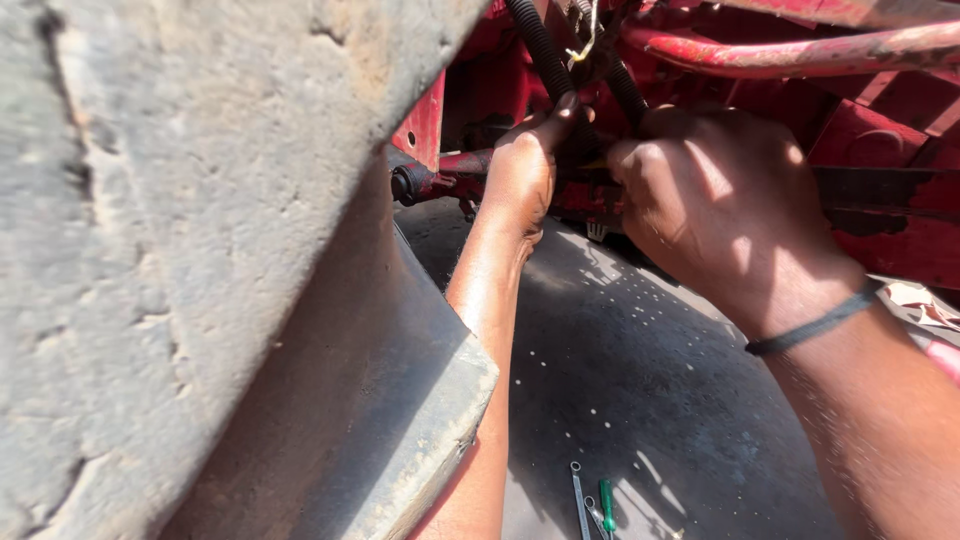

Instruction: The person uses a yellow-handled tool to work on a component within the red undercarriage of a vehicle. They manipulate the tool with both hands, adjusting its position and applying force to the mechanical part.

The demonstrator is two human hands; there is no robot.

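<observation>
My left hand (520,170) reaches up under a red machine frame (880,130), fingers curled around a black ribbed hose (540,50). My right hand (720,200) is closed beside it on the dark parts behind a second black hose (628,92); what the fingers grip is hidden. A black band (815,322) circles my right wrist. A red rod with a black end (420,183) sticks out to the left of my left hand.
A big worn tyre (200,250) fills the left side, close to my left forearm. On the dark ground (620,400) below lie a thin spanner (579,500) and a green-handled screwdriver (606,505). Red pipes (800,50) run across the top.
</observation>
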